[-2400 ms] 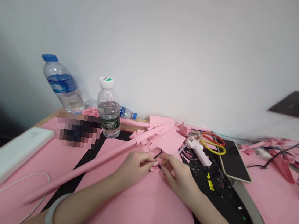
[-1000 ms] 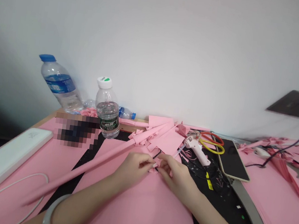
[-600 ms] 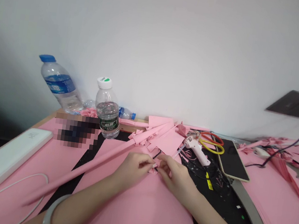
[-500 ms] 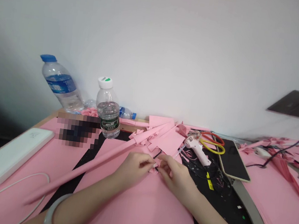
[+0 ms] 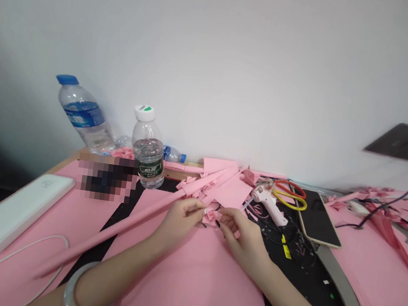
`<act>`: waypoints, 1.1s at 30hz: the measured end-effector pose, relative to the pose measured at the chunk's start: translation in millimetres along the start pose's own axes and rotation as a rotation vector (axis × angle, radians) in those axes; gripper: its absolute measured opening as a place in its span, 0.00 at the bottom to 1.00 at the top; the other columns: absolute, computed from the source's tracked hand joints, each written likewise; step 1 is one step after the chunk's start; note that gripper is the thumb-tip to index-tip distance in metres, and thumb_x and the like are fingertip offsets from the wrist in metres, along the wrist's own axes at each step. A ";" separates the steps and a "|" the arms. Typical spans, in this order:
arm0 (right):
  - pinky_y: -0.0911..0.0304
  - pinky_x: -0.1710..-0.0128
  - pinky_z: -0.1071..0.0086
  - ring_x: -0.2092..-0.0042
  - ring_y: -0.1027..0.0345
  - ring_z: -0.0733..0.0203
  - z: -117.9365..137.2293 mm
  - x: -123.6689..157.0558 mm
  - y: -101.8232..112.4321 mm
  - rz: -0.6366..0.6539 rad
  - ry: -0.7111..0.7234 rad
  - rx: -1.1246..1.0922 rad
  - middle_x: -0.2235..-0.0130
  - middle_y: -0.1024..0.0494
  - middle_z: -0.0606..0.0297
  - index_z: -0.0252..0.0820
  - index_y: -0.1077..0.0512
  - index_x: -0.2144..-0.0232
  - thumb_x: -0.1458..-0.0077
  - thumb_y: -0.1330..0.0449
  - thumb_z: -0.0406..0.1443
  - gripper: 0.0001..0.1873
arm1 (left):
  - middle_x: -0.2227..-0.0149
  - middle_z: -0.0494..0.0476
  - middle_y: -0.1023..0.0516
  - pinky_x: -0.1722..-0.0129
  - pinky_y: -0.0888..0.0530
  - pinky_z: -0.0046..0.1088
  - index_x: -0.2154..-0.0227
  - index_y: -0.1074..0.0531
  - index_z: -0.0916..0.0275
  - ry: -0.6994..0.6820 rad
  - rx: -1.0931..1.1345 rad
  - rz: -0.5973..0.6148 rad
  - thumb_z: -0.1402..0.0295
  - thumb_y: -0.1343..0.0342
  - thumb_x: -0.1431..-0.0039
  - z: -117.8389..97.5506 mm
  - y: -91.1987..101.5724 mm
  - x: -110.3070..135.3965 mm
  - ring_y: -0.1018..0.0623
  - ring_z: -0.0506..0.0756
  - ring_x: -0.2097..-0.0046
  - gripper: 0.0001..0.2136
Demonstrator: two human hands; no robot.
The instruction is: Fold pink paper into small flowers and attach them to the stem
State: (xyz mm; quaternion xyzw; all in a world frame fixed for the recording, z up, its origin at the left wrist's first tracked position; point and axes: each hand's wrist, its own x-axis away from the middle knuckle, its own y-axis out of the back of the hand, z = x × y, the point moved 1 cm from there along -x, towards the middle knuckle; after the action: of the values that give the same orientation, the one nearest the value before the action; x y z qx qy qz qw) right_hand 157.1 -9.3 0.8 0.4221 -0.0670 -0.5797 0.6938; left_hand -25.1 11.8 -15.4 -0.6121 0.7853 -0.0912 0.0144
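Note:
My left hand and my right hand meet over a large pink paper sheet on the desk. Between their fingertips they pinch a small crumpled pink paper piece, held slightly above the sheet. Both hands have their fingers curled in a pinch on it. A pale bangle sits on my left wrist and a thin bracelet on my right.
A long pink paper roll runs diagonally at left. Two water bottles stand at the back, with a white glue gun, scissors, a phone, a white power bank and pink scraps around.
Both hands have lifted the small pink piece a little up and away from me; the piece now shows more between the fingertips. Nothing else has moved.

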 end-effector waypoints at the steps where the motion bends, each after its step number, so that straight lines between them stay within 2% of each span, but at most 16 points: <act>1: 0.30 0.72 0.71 0.71 0.25 0.61 -0.5 0.3 -0.4 -0.008 -0.003 -0.001 0.69 0.20 0.63 0.43 0.31 0.58 0.41 0.45 0.30 0.09 | 0.69 0.55 0.20 0.60 0.22 0.33 0.70 0.25 0.64 0.006 0.017 0.008 0.61 0.38 0.46 0.2 0.0 -0.2 0.20 0.54 0.64 0.10; 6: 0.31 0.72 0.71 0.72 0.27 0.62 -3.1 0.3 -1.0 -0.065 -0.009 0.034 0.70 0.21 0.64 0.44 0.32 0.64 0.41 0.45 0.29 0.05 | 0.64 0.57 0.18 0.58 0.21 0.38 0.65 0.24 0.64 0.047 0.077 0.041 0.59 0.34 0.48 1.7 -0.9 -0.4 0.19 0.56 0.62 0.14; 11: 0.34 0.73 0.70 0.71 0.28 0.61 -3.9 -0.7 1.2 -0.068 0.037 0.066 0.67 0.20 0.61 0.42 0.29 0.61 0.40 0.48 0.29 0.09 | 0.63 0.59 0.18 0.55 0.21 0.40 0.61 0.26 0.64 0.134 0.175 0.079 0.59 0.34 0.48 -1.1 -2.6 1.0 0.17 0.57 0.61 0.16; 15: 0.35 0.74 0.71 0.73 0.30 0.62 0.1 -1.6 3.2 -0.053 0.028 0.072 0.69 0.22 0.63 0.42 0.29 0.58 0.40 0.47 0.30 0.10 | 0.63 0.57 0.18 0.54 0.21 0.40 0.62 0.28 0.62 0.142 0.215 0.069 0.62 0.33 0.49 -1.6 -2.1 1.3 0.18 0.57 0.60 0.15; 20: 0.38 0.76 0.72 0.75 0.35 0.64 5.2 -2.7 0.2 -0.063 0.072 0.083 0.72 0.26 0.66 0.42 0.30 0.62 0.40 0.43 0.32 0.04 | 0.66 0.55 0.18 0.54 0.22 0.38 0.63 0.29 0.63 0.155 0.212 0.075 0.64 0.32 0.52 2.3 -2.1 0.6 0.18 0.56 0.61 0.15; 26: 0.39 0.75 0.72 0.75 0.36 0.65 1.9 -1.2 -1.4 -0.048 0.108 0.074 0.70 0.27 0.65 0.42 0.30 0.62 0.43 0.45 0.27 0.08 | 0.63 0.57 0.17 0.55 0.23 0.35 0.63 0.27 0.63 0.153 0.206 0.124 0.65 0.30 0.53 1.2 -5.0 1.2 0.18 0.56 0.61 0.16; 33: 0.38 0.74 0.72 0.74 0.35 0.64 -4.5 -2.9 1.2 -0.097 0.030 0.115 0.71 0.26 0.65 0.41 0.29 0.64 0.44 0.46 0.26 0.09 | 0.59 0.59 0.18 0.53 0.22 0.38 0.60 0.27 0.61 0.166 0.176 0.117 0.64 0.33 0.49 -0.7 -4.4 2.6 0.17 0.59 0.58 0.15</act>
State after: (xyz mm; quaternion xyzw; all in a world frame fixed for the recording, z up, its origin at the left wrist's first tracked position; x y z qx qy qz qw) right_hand 159.7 -4.5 -0.2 0.4726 -0.0694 -0.6014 0.6404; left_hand -21.6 8.3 -13.8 -0.5518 0.8073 -0.2090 0.0083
